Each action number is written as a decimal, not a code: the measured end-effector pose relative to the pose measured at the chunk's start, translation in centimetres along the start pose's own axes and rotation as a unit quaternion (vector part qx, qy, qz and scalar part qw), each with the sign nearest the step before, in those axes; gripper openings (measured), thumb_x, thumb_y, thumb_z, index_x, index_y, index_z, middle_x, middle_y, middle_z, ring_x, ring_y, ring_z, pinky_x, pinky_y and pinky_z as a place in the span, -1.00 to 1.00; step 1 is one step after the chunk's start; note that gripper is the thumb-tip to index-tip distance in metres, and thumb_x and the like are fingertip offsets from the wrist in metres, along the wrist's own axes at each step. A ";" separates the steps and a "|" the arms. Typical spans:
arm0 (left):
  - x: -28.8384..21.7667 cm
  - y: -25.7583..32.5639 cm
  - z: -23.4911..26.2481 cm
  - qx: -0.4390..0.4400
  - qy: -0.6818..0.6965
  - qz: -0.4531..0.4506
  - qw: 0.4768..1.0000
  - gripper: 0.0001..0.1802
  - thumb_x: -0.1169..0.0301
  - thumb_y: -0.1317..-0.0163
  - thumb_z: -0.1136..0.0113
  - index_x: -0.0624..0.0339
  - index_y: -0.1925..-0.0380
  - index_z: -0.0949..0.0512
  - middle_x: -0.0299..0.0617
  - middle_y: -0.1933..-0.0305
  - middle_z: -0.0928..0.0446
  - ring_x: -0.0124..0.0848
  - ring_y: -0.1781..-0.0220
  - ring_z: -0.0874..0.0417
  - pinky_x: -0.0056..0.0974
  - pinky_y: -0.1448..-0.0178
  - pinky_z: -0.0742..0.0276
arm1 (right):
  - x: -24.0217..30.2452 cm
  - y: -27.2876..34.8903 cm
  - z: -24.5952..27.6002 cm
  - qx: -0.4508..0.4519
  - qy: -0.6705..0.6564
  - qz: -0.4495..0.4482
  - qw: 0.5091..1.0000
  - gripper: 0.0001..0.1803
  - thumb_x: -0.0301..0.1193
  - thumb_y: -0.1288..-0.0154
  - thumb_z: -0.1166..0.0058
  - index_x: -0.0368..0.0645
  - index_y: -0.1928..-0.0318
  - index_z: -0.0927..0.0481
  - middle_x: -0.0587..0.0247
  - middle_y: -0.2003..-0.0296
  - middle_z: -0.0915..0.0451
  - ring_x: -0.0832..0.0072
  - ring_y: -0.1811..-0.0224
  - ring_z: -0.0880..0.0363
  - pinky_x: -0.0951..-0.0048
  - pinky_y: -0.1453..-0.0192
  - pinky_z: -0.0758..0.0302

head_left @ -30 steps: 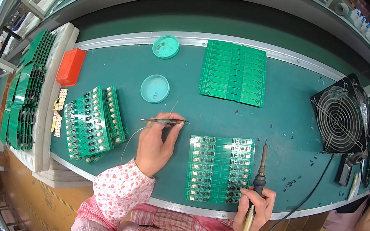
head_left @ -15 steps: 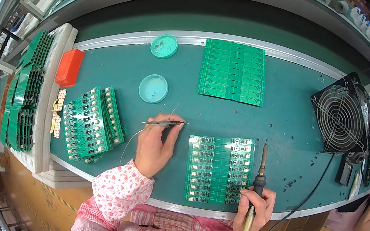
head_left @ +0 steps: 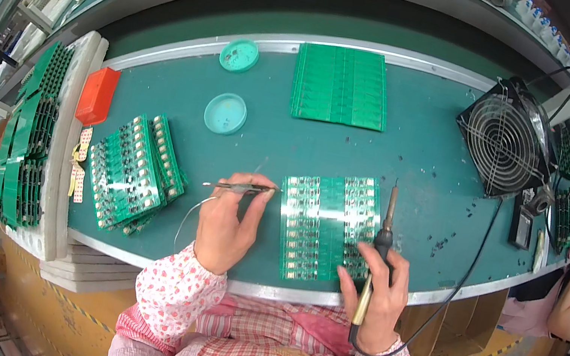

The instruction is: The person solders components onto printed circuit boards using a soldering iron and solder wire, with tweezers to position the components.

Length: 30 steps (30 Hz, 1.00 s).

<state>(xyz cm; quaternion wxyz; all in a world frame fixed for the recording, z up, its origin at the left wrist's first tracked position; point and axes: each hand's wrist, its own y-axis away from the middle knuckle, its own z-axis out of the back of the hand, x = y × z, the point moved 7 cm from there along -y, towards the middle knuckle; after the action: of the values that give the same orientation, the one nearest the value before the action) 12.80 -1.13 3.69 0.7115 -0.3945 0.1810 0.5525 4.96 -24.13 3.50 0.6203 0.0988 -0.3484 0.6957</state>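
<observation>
Beneath and between my hands lies a green circuit board panel (head_left: pixel 329 224), with rows of small parts along both sides. My left hand (head_left: pixel 222 232) is closed on tweezers (head_left: pixel 241 187). Their tips are at the panel's upper left edge; whether they touch it I cannot tell. A thin wire (head_left: pixel 184 220) curves down beside that hand. My right hand (head_left: pixel 386 295) grips a soldering iron (head_left: pixel 385 230), its tip pointing away from me over the table. The thumb and index finger of that hand are spread at the panel's lower right edge.
Populated boards (head_left: pixel 129 173) are stacked at left, near a red bin (head_left: pixel 96 96) and a foam-edged board rack (head_left: pixel 33 134). Two turquoise dishes (head_left: pixel 225 114) and a bare panel stack (head_left: pixel 342 85) stand farther back. At right are a fan (head_left: pixel 509 141), loose black bits (head_left: pixel 441 244) and the iron's cord (head_left: pixel 462 274).
The head view has shifted. The panel has moved away from me and turned slightly. My right thumb and index finger have spread at its edge; the tweezers are now closer to its left edge.
</observation>
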 end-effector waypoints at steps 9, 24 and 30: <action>-1.6 6.5 -0.4 0.053 0.059 0.029 0.996 -0.85 0.67 -0.31 -0.21 0.32 0.14 -0.59 -0.09 0.17 -0.67 -0.36 0.15 -0.72 -0.31 0.02 -0.61 | 0.3 -1.4 -1.4 -0.010 0.024 0.024 0.999 -0.38 -0.52 -0.10 -0.39 0.00 -0.23 -0.57 0.00 0.03 -0.49 0.05 0.08 -0.56 0.13 0.01 -0.51; -2.5 7.7 -1.0 0.059 0.056 -0.008 0.997 -0.86 0.66 -0.29 -0.23 0.32 0.16 -0.60 -0.09 0.15 -0.67 -0.30 0.16 -0.72 -0.28 0.03 -0.61 | 0.0 2.4 0.7 -0.141 -0.097 0.033 0.985 -0.65 -0.64 -0.16 -0.31 -0.18 0.02 -0.66 0.06 0.20 -0.63 0.22 0.23 -0.60 0.29 0.19 -0.54; -2.5 7.2 -1.3 0.070 0.039 0.004 0.997 -0.84 0.64 -0.25 -0.26 0.29 0.16 -0.61 -0.07 0.16 -0.68 -0.17 0.15 -0.70 -0.22 0.02 -0.57 | -0.2 3.2 0.7 -0.133 -0.118 0.027 0.984 -0.70 -0.63 -0.22 -0.25 -0.18 0.03 -0.65 0.08 0.27 -0.60 0.21 0.26 -0.60 0.29 0.22 -0.54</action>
<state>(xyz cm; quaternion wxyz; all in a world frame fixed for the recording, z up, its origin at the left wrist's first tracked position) 5.52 -3.17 2.02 0.7277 -0.3639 0.2482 0.5257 1.77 -24.72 2.75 0.5632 0.0876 -0.5115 0.6430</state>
